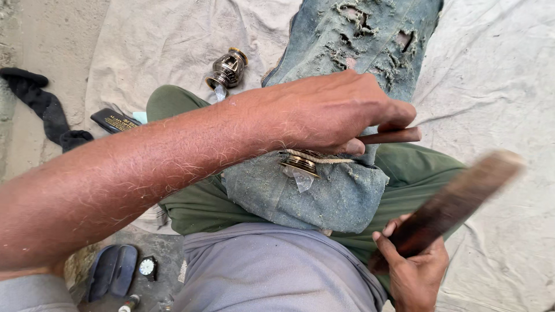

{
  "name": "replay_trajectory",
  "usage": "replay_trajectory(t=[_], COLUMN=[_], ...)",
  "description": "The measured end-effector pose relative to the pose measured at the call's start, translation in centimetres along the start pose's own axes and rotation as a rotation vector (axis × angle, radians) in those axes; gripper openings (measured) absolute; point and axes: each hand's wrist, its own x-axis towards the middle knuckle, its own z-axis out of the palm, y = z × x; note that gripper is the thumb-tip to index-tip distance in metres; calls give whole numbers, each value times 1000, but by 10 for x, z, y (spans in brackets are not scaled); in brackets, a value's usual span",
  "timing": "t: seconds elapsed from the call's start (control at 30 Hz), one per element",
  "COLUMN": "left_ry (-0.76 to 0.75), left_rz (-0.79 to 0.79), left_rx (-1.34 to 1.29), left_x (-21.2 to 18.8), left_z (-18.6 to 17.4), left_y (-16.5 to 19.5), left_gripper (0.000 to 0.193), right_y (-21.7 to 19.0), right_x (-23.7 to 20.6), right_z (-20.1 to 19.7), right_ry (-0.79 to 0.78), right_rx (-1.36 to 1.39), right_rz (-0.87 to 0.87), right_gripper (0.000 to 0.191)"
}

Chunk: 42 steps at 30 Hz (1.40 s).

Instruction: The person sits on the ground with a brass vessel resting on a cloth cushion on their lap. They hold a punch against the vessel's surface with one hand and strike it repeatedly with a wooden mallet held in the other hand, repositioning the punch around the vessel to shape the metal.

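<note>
My left hand (329, 112) reaches across my lap and grips a thin brown rod (396, 136), held level over a small brass-coloured metal fitting (299, 164). The fitting rests on a torn piece of denim (324, 196) spread over my knee, with a light cord (324, 159) wound around it. My right hand (413, 271), low at the right, is closed around the end of a long dark wooden bar (457, 199). The bar slants up to the right and is blurred by motion. It stays apart from the fitting.
A second metal fitting (228, 68) lies on the off-white ground cloth (497, 86) beyond my knee. A black flat case (114, 120) and a dark sock (40, 104) lie at the left. A wristwatch (147, 267) and dark sandals (113, 270) sit at the lower left.
</note>
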Motion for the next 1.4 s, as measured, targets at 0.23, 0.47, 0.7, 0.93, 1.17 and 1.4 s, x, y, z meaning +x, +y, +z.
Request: replay_trajectory(t=[0.23,0.47,0.7,0.93,1.17,1.4], left_ry=[-197,-153,-127,-11,97,40], left_rz=[-108,-68,-183,-6,-208,-367], left_rx=[44,-30,13,6,-69,-12], left_x=[11,2,-2,-7,-23,-22], left_z=[8,3,2,-11,-13,-6], left_y=[9,10,16,17,6,2], left_gripper=[28,31,31,29,41,38], right_y=[-4,-19,-34,-30,-18,-57], right_x=[-4,4,15,18,28,46], right_z=[17,4,-12,-16,-15,-28], right_ry=[130,127,-5,-86,-37,-47], right_rx=[-36,-467,-194,-557,106,-242], right_rz=[-175,-211,-175,-187,-114,-133], right_gripper=[41,32,33,36,45,43])
